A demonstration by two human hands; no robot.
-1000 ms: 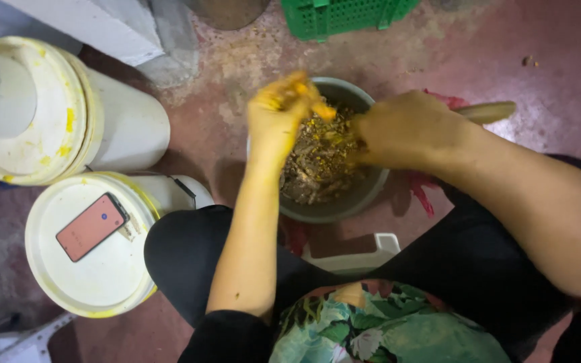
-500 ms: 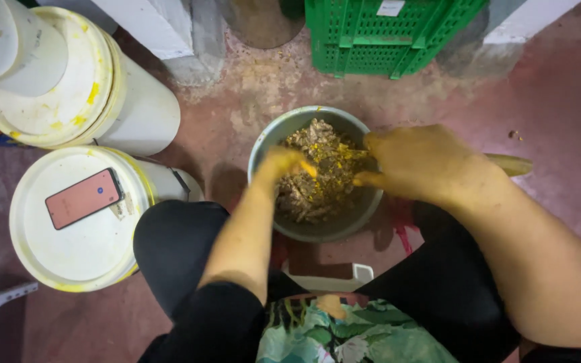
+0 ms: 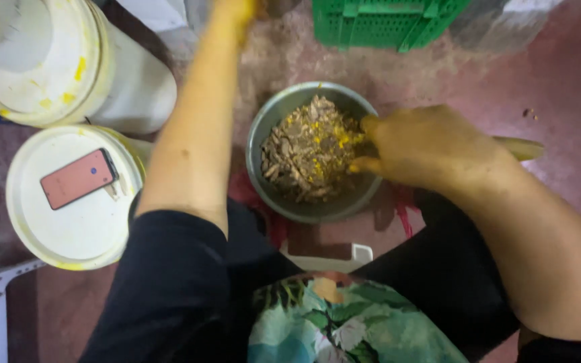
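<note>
A round metal bowl [image 3: 312,151] sits on the reddish floor [image 3: 559,87] just ahead of the person's knees, near the middle of the view. It is heaped with brownish peelings and scraps [image 3: 307,151] flecked with yellow. The right hand [image 3: 432,148] rests at the bowl's three o'clock rim, its yellow-stained fingers curled together over the edge and touching the scraps. A pale handle [image 3: 519,148] juts out behind the hand toward three o'clock; whether the fingers clamp it I cannot tell.

The left hand [image 3: 233,10] is stretched far out toward twelve o'clock, beyond the bowl, mostly cut off by the top edge, so how its fingers stand cannot be told.

By the look of it, the step in hand is a reach away from the bowl with the left while the right steadies at the rim; the next move seems to call for bringing the left back over the bowl without knocking its edge.

At nine o'clock a white lidded bucket [image 3: 75,198] carries a pinkish phone [image 3: 79,178] on its lid. A second white bucket [image 3: 42,60], daubed yellow, stands at ten o'clock. A green plastic crate [image 3: 388,20] sits at one o'clock.
</note>
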